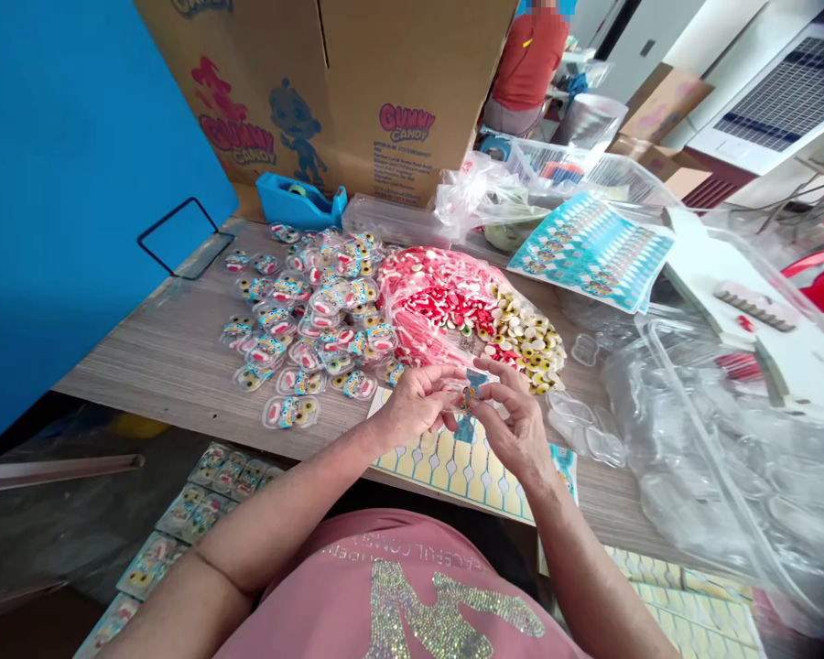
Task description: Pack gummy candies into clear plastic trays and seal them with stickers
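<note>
Near the table's front edge, my left hand (416,403) is closed around a small clear plastic candy case (456,388), mostly hidden by the fingers. My right hand (515,416) pinches a blue label sticker (464,429) that lies across the case. Below both hands is a yellow label sheet (446,467) with rows of narrow shapes. Just beyond them, an open plastic bag (412,334) holds red-and-white gummies (446,297) and eye-shaped gummies (532,339). To the left is a pile of filled, labelled cases (316,320).
A blue tape dispenser (298,203) stands before a large cardboard box (412,82). Blue label sheets (590,252) lie at the back right. Empty clear cases (587,426) and a large clear bin (700,458) are at right. A person in red (530,59) sits beyond.
</note>
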Demonstrator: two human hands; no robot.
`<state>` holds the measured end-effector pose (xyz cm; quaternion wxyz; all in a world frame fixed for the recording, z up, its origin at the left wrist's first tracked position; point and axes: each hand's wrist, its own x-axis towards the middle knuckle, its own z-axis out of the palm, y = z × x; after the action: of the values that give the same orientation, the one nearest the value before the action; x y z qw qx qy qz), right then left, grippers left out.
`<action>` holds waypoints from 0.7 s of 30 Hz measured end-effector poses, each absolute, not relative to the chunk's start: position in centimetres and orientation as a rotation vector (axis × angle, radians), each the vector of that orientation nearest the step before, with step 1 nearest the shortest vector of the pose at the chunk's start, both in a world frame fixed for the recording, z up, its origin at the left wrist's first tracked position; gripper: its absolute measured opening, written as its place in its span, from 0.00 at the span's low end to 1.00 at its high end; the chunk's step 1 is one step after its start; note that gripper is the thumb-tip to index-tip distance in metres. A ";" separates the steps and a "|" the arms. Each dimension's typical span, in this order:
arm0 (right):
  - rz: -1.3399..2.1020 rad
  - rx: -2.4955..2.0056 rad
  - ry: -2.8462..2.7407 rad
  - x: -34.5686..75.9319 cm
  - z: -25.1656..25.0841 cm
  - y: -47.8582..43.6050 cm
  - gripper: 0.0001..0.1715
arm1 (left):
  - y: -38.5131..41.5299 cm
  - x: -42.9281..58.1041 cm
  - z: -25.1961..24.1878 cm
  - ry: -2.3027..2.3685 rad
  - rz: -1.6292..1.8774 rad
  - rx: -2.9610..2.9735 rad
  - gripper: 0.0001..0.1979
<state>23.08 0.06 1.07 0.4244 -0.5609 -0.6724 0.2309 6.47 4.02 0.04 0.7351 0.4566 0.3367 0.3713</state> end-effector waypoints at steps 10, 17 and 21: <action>0.412 -1.415 -1.782 22.3 0.7 0.2 0.09 | 3.6 6.6 -1.1 0.780 0.805 0.948 0.17; 0.318 -1.464 -1.790 21.6 0.4 0.0 0.08 | 3.2 6.4 -1.4 0.762 0.828 0.908 0.17; 0.354 -1.427 -1.812 21.3 0.4 -0.2 0.08 | 3.0 6.3 -1.6 0.737 0.844 0.869 0.18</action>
<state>21.27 -0.16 0.37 0.3933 -0.5624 -0.7139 0.1394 6.28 2.96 -1.62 0.7590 0.3989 0.3385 0.3877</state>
